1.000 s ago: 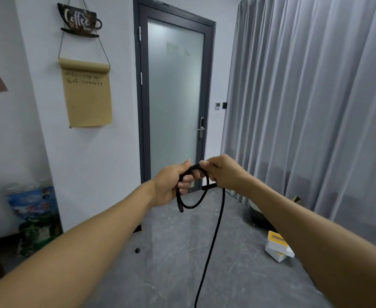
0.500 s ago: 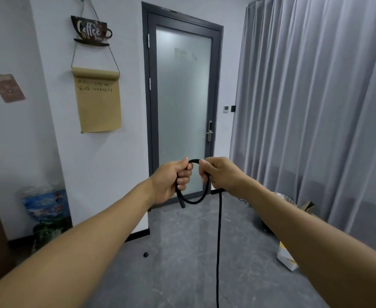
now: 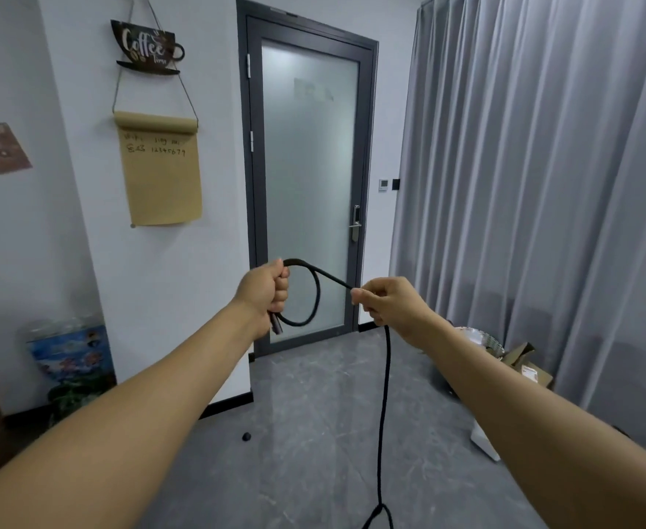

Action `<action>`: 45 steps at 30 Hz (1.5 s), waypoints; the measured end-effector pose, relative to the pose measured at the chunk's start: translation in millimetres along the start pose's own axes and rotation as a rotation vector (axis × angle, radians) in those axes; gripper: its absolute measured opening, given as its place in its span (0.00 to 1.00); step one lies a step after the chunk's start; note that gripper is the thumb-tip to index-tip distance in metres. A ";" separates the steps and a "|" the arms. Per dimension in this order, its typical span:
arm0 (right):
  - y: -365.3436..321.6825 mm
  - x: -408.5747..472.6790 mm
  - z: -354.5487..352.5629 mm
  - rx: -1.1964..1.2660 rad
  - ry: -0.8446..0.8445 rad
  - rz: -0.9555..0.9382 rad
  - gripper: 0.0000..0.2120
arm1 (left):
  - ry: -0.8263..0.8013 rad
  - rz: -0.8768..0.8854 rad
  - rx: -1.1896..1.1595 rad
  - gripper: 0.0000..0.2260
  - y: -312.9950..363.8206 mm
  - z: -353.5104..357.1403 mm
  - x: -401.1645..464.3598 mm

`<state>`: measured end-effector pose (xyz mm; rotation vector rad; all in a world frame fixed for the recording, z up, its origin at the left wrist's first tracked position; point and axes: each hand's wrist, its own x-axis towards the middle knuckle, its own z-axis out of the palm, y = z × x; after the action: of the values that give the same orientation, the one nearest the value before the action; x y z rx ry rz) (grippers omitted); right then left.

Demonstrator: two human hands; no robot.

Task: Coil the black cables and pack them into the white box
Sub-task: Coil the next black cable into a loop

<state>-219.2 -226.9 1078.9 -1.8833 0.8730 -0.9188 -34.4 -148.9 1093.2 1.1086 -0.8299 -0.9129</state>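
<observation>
Both hands have drawn apart: left hand (image 3: 267, 290) fists one small loop of thin black round cable (image 3: 384, 395), right hand (image 3: 384, 303) pinches the strand, which hangs to the grey floor (image 3: 314, 452).

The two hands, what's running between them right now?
In the head view, a short taut stretch of the black cable spans the gap from the left hand to the right hand. One loop hangs at the left hand; nothing else lies between.

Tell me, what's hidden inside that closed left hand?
The left hand is fisted around the black cable. One loop curls out beside it, and the cable's plug end pokes out below. How many turns sit inside the fist is covered by the fingers.
</observation>
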 end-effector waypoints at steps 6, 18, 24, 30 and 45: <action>25.4 0.6 -11.4 -0.059 0.153 0.055 0.08 | 0.404 -0.002 -0.216 0.17 24.7 -47.3 14.3; -65.3 11.2 49.8 -0.686 -0.118 -0.377 0.07 | 0.160 0.408 0.575 0.15 17.5 -28.1 5.4; -84.1 8.3 33.6 -0.498 -0.192 -0.434 0.09 | -0.086 0.357 0.595 0.15 17.8 -20.9 -7.7; -74.2 14.3 22.1 -0.213 -0.043 -0.377 0.10 | -0.348 0.147 0.219 0.16 15.6 -4.6 -15.8; -48.7 15.1 24.8 -0.016 -0.056 -0.188 0.15 | -0.321 -0.031 0.034 0.19 17.0 -1.6 -20.1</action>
<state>-180.4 -210.5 1116.9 -2.0205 0.6801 -0.9687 -37.8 -126.8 1107.3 1.0195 -1.0959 -1.1242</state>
